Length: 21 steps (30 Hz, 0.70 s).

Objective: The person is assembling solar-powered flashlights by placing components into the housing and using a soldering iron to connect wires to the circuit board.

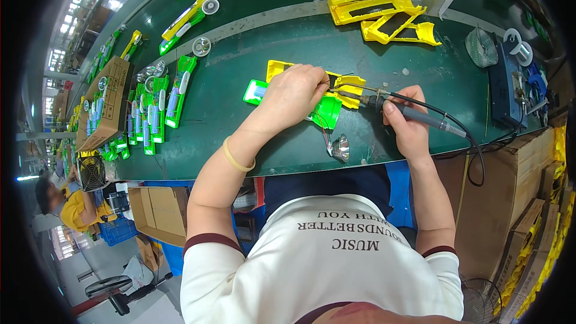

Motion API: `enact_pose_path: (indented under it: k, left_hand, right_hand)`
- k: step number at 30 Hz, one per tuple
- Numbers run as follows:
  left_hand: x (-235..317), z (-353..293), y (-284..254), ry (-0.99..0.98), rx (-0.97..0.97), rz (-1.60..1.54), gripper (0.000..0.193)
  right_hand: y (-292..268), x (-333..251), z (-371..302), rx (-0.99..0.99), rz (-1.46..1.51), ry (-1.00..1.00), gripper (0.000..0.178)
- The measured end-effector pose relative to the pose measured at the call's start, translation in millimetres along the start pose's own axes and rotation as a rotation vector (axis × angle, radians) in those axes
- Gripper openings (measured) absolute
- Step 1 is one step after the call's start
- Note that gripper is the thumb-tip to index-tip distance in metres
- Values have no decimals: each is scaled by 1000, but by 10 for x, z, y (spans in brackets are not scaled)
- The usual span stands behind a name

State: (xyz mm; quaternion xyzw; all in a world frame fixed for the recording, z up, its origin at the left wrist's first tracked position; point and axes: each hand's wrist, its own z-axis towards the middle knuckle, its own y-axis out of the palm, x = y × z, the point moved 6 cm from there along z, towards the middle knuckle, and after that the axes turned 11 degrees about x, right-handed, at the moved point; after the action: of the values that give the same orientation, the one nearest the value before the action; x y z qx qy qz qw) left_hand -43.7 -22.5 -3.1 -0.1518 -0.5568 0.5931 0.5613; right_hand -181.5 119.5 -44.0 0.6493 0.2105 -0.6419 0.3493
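Observation:
My right hand [410, 127] grips a soldering iron [423, 117] by its dark handle. A thin metal guide runs along the iron, and its tip points left at the yellow plastic casing [351, 84]. Closed over that casing and a green casing [328, 110] is my left hand [290, 93], thumb and fingers pinched together; what they pinch is hidden. A blue cylindrical cell [258, 92] shows at the green casing's left end. Thin wires lead from the green casing down to a round silver reflector [340, 147] on the green table.
Yellow casings [375, 9] are stacked at the back. Green casings with blue cells [147, 111] crowd the left, beside a cardboard box [107, 105]. A blue soldering station [507, 81] and solder spool [519, 48] stand right. The iron's black cable [474, 144] loops near the table edge.

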Motion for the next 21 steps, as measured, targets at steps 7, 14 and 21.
enact_pose_path:
  k: [7, 14, 21]
  left_hand:
    - [-27, 7, 0, -17, -6, 12, 13]
    - [-16, 8, 4, -5, 5, 0, 12]
    - [-11, 2, 14, -13, -3, 10, 12]
  right_hand:
    - [-102, -100, -24, 88, 90, -94, 23]
    - [11, -178, 40, 141, 290, -97, 25]
    - [444, -41, 305, 0, 242, 38, 36]
